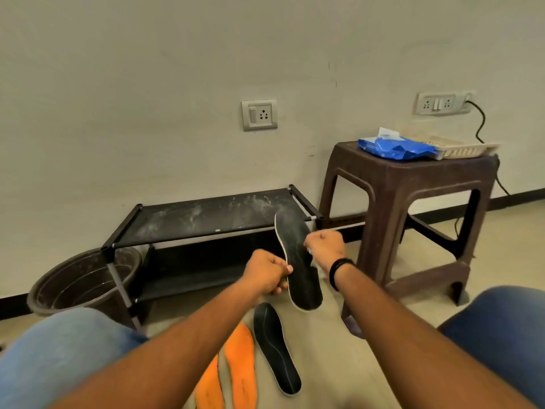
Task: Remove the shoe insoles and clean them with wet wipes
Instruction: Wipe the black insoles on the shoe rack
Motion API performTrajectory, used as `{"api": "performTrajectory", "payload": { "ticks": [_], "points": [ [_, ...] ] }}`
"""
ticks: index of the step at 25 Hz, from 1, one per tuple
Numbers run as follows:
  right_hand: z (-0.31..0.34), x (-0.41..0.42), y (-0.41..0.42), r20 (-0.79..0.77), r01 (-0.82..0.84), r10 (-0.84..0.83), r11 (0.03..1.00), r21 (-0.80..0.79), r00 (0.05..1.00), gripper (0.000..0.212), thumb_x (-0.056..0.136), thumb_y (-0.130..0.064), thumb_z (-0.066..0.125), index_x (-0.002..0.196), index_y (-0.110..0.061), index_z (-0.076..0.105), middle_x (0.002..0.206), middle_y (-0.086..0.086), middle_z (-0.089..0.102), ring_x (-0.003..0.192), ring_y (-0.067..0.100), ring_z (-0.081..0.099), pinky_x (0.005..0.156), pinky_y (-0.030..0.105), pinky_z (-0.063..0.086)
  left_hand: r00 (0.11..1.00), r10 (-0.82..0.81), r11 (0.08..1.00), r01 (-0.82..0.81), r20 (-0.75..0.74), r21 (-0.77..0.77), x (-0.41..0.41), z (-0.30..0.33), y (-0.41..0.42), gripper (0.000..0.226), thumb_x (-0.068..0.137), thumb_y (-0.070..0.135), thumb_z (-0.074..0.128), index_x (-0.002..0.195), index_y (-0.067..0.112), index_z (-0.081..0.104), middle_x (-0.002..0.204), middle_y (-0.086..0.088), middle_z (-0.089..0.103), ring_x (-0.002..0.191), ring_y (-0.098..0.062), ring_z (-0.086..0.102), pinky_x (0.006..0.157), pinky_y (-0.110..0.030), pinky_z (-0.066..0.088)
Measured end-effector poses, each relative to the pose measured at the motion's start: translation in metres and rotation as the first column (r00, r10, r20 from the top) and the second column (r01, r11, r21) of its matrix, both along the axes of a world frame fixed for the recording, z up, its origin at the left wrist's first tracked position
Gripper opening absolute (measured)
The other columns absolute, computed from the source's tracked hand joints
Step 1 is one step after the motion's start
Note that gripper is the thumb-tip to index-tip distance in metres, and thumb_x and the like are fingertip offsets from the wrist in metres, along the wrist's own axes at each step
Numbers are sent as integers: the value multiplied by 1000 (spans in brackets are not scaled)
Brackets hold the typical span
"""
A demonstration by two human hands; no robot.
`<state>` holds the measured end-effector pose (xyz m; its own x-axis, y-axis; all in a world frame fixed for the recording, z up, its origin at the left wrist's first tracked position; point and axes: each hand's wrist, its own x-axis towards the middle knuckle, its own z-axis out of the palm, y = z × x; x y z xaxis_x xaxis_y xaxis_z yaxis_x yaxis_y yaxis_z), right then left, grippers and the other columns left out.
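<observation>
Insole [298, 261] gripped between both hands

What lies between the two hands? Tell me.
In the head view, a dark insole stands between them: the left hand grips its edge, and the right hand presses a wipe against its other side.

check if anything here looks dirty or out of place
The shoe rack's top shelf is smeared with whitish dust, mostly toward its right end. The black insole held in the left hand shows similar pale scuffing near its upper tip. Nothing looks spilled or broken.
</observation>
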<state>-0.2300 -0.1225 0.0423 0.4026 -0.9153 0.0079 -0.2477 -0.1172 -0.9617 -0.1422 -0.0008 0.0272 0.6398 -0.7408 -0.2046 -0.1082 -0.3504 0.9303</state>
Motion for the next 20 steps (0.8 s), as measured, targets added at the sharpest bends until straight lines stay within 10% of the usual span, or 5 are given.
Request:
{"api": "performTrajectory", "payload": {
  "ticks": [8, 20],
  "points": [
    [-110, -50, 44, -750, -245, 88, 964, -102, 656, 30, 91, -31, 55, 115, -14, 59, 113, 10, 65, 101, 30, 64, 82, 36, 51, 998, -34, 952, 50, -57, 304, -28, -79, 8, 10, 96, 6, 64, 97, -3, 64, 62, -12, 57, 34, -9, 52, 37, -21, 41],
    [-168, -38, 9, -776, -185, 307, 952, 245, 551, 26, 88, -13, 62, 113, -5, 58, 108, 15, 63, 90, 31, 61, 75, 34, 49, 928, 244, 920, -129, -282, 370, -37, -200, -21, 16, 99, 3, 49, 92, 2, 64, 72, -13, 61, 49, -20, 53, 48, -27, 40]
  ]
}}
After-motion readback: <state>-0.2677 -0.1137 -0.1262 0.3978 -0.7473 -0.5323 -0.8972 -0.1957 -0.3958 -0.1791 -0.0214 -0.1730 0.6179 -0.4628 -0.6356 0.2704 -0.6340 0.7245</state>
